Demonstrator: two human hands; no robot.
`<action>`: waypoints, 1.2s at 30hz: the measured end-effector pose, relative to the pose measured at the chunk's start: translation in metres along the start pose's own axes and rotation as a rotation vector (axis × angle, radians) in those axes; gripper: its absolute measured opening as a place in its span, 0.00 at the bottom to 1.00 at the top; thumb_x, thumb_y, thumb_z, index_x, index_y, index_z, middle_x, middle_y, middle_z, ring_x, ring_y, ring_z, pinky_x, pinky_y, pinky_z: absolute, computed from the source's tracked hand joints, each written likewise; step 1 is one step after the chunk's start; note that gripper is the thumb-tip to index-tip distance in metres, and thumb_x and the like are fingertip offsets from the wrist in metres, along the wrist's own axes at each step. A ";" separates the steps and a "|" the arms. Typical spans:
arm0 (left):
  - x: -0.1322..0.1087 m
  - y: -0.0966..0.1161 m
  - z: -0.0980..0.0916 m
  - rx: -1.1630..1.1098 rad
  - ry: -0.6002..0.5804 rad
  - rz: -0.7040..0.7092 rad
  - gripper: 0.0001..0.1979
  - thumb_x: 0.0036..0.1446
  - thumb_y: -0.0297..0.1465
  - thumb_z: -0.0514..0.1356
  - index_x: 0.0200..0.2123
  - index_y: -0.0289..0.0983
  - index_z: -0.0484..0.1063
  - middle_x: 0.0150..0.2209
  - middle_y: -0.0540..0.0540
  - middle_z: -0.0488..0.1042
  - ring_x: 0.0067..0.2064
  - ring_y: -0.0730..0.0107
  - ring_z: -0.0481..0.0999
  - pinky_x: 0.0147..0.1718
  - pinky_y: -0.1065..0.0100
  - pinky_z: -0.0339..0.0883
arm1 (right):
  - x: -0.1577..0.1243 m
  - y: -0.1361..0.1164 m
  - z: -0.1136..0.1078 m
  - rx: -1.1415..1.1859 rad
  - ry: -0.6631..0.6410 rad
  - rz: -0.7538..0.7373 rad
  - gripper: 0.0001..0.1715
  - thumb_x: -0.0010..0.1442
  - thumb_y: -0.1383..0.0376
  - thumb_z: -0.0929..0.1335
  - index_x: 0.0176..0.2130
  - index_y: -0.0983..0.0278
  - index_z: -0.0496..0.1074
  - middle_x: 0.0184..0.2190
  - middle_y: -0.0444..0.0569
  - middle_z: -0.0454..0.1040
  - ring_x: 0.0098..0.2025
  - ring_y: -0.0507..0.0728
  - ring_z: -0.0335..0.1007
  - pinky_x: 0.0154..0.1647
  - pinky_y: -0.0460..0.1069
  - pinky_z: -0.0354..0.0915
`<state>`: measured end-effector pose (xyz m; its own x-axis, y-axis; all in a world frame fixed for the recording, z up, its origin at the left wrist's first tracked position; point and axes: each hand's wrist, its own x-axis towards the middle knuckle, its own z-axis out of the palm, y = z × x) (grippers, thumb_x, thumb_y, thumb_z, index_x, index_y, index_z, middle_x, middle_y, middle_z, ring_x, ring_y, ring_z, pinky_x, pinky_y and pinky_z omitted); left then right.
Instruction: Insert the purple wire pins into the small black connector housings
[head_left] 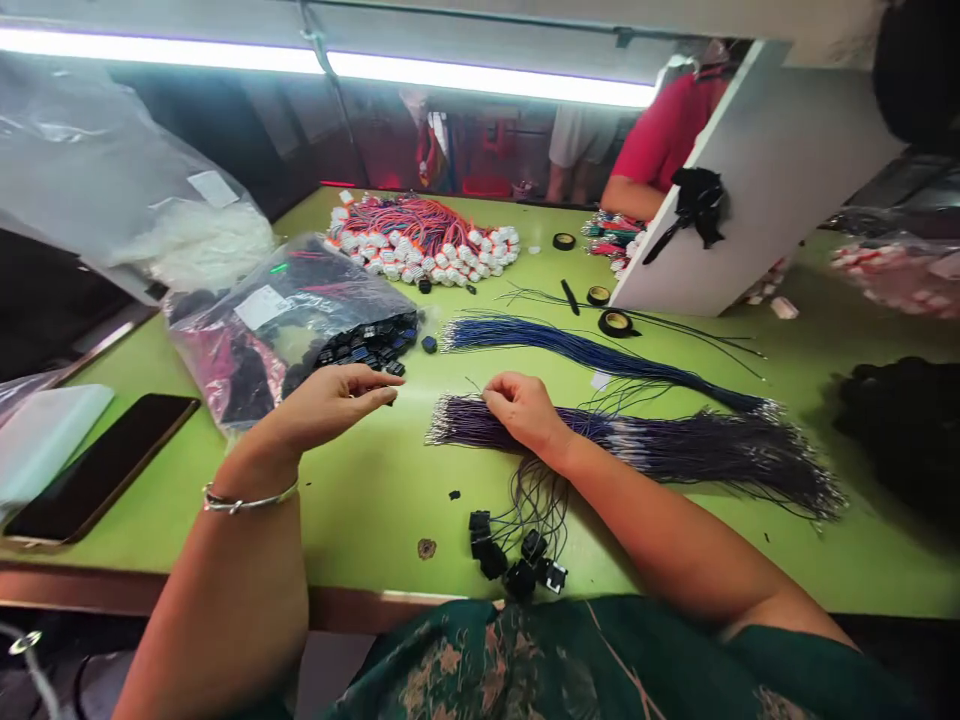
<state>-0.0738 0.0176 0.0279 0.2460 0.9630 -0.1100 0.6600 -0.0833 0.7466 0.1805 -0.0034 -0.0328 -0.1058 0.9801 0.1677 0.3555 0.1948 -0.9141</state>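
Nearest the camera, a dark green garment with a tan floral pattern (517, 660), cut off by the lower edge. Just beyond, near the edge of the green tabletop (375, 530), a cluster of square black plastic housings (491, 560) on thin grey wires. Above these, partly under the right hand (529, 410), a long bundle of dark purple wires with silvery ends (697, 450); behind it, a slimmer bundle of blue wires (570, 348).

Right thumb and forefinger pinched together, apparently on a thin dark wire (472, 384), tip poking out leftward. Left hand (326, 405) near the mouth of a clear plastic bag (307, 275), thumb and forefinger almost meeting around a small black piece (392, 396).

Step in hand, by judgement: singling out one wire, with a part ready opposite. Probably needed next: both hands brought together, wire tip lined up with the piece, grip kept light.

Hidden: most of the small black piece, including any openings; the exact contact at the right fingertips; the grey wires' far ends, lost beneath the right wrist. Also partly masked, behind a white panel (750, 190): a person in a red sleeve (656, 135). At the right edge, a dark mass (900, 440), too blurred to identify.
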 end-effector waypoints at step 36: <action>0.012 0.011 0.090 -1.196 -0.182 -0.224 0.10 0.43 0.25 0.71 0.31 0.29 0.77 0.30 0.45 0.79 0.32 0.71 0.80 0.37 0.74 0.74 | -0.001 -0.005 -0.002 0.099 -0.046 0.101 0.11 0.49 0.60 0.64 0.21 0.64 0.64 0.17 0.40 0.58 0.21 0.48 0.50 0.22 0.46 0.50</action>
<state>0.0000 0.0058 -0.0242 0.3699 0.8681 -0.3310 -0.3420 0.4585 0.8203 0.1809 -0.0056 -0.0271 -0.1173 0.9914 0.0582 0.2737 0.0886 -0.9577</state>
